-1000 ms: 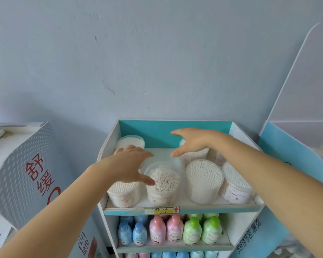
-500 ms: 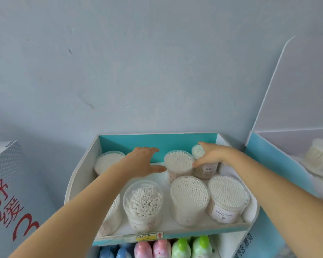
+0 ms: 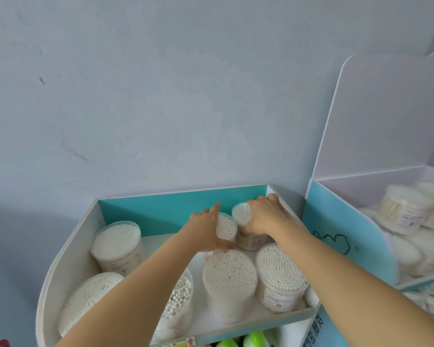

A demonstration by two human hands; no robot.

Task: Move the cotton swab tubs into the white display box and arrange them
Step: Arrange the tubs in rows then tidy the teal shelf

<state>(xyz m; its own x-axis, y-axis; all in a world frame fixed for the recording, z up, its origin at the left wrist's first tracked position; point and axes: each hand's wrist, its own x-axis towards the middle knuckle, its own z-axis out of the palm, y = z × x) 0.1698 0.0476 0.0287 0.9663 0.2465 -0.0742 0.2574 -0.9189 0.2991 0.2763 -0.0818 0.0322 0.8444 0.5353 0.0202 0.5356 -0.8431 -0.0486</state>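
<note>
The white display box [image 3: 68, 249] with a teal back panel holds several clear tubs of cotton swabs. My left hand [image 3: 204, 230] reaches over the middle and grips the back-middle tub [image 3: 227, 227], thumb at its near side. My right hand [image 3: 264, 216] covers and grips the back-right tub [image 3: 241, 214] in the far right corner. Other tubs stand at back left [image 3: 115, 240], front left [image 3: 85, 299], front middle [image 3: 229, 272] and front right [image 3: 278, 267]. A tub of round-tipped swabs [image 3: 182, 293] is partly hidden under my left forearm.
A second display box [image 3: 336, 229] with a teal side and tall white back stands to the right, holding a pile of swab tubs [image 3: 406, 209]. Green-capped bottles [image 3: 254, 339] sit on the shelf below. A grey wall is close behind.
My left hand moved right and back onto the back-middle tub. My right hand slid further over the back-right tub toward the corner. The view tilted down and closer.
</note>
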